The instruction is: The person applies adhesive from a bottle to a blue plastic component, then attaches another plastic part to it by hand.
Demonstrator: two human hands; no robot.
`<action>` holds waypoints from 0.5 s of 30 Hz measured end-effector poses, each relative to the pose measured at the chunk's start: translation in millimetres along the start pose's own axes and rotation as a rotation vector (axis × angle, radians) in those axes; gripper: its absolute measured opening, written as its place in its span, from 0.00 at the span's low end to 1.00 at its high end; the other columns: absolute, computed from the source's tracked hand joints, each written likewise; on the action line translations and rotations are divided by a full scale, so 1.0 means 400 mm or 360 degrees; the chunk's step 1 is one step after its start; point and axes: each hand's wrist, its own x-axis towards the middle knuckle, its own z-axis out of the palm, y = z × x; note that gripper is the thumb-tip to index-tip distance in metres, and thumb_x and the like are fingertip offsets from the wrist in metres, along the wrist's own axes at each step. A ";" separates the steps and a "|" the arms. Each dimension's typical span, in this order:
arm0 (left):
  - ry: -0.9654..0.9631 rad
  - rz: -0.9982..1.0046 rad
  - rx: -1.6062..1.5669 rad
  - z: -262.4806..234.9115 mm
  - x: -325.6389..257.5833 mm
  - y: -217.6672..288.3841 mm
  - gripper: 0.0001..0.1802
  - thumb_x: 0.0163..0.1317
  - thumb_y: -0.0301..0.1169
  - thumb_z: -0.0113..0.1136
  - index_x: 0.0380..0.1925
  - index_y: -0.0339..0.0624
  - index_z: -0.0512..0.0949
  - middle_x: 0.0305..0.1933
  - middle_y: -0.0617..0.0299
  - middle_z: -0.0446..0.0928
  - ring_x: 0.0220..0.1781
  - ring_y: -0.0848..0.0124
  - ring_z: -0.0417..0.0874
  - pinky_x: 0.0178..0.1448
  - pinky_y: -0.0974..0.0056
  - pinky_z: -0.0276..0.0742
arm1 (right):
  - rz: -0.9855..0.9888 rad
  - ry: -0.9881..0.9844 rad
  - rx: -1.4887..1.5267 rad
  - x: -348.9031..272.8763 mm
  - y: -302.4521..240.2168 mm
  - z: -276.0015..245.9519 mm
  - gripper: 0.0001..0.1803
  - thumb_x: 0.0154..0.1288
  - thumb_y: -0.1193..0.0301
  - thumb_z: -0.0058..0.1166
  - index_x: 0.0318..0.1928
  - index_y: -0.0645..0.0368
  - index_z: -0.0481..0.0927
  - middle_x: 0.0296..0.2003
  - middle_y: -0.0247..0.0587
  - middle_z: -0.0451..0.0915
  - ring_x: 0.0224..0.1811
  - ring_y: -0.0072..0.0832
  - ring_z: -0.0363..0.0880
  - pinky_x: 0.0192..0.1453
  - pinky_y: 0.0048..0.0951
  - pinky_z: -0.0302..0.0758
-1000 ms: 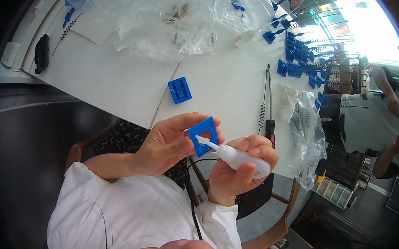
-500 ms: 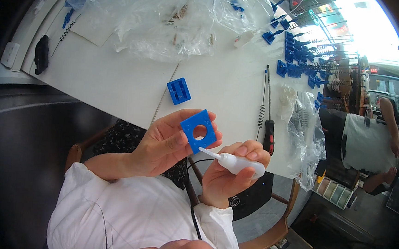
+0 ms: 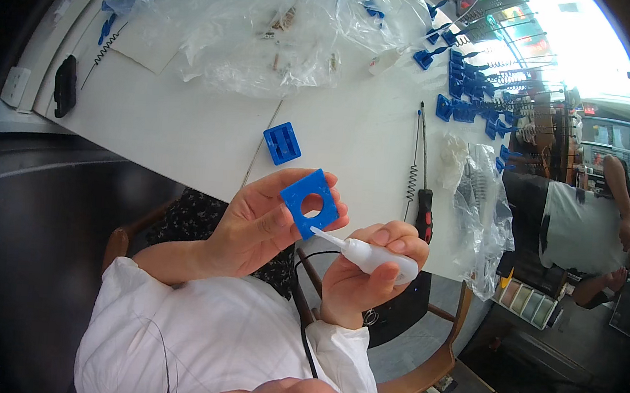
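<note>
My left hand (image 3: 259, 218) grips a square blue plastic plate (image 3: 297, 194) with a round hole through its middle, its flat face turned up. Closed around a small white squeeze bottle (image 3: 380, 260) is my right hand (image 3: 360, 280). The bottle's thin nozzle points left, and its tip meets the plate's near corner or hovers just over it; I cannot tell which. Just beyond my left hand, a blue block with long slots (image 3: 283, 144) lies on the white table (image 3: 209, 138).
Clear plastic bags (image 3: 245, 53) with small metal parts cover the far side. To the right lie a screwdriver (image 3: 425, 204), a coiled spring wire (image 3: 412, 181), another crumpled bag (image 3: 478, 215) and many blue parts (image 3: 469, 83). A person (image 3: 583, 222) is at far right.
The plate and my left fingers have shifted slightly left and up. The bottle's nozzle has followed a little to the left, staying at the plate's near corner.
</note>
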 end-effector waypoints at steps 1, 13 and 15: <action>-0.0024 0.0001 -0.0004 -0.002 0.001 0.000 0.32 0.58 0.41 0.59 0.58 0.37 0.62 0.52 0.54 0.69 0.59 0.60 0.71 0.66 0.45 0.64 | -0.0002 -0.0004 0.0019 0.001 -0.002 0.000 0.21 0.59 0.58 0.58 0.37 0.59 0.64 0.33 0.39 0.65 0.30 0.20 0.68 0.28 0.16 0.71; -0.0022 -0.0009 -0.0048 -0.004 0.001 -0.004 0.31 0.58 0.40 0.59 0.58 0.37 0.62 0.53 0.54 0.68 0.59 0.59 0.71 0.66 0.45 0.64 | -0.0003 -0.0010 -0.0015 0.003 -0.008 -0.002 0.21 0.59 0.57 0.58 0.36 0.59 0.64 0.32 0.39 0.65 0.27 0.20 0.67 0.26 0.17 0.69; -0.0024 -0.0013 -0.0056 -0.003 0.002 -0.005 0.31 0.58 0.40 0.59 0.58 0.37 0.62 0.53 0.54 0.69 0.59 0.59 0.71 0.66 0.45 0.64 | -0.0021 -0.0004 -0.0034 0.004 -0.009 -0.001 0.21 0.59 0.57 0.58 0.36 0.59 0.64 0.32 0.39 0.65 0.27 0.20 0.67 0.26 0.16 0.69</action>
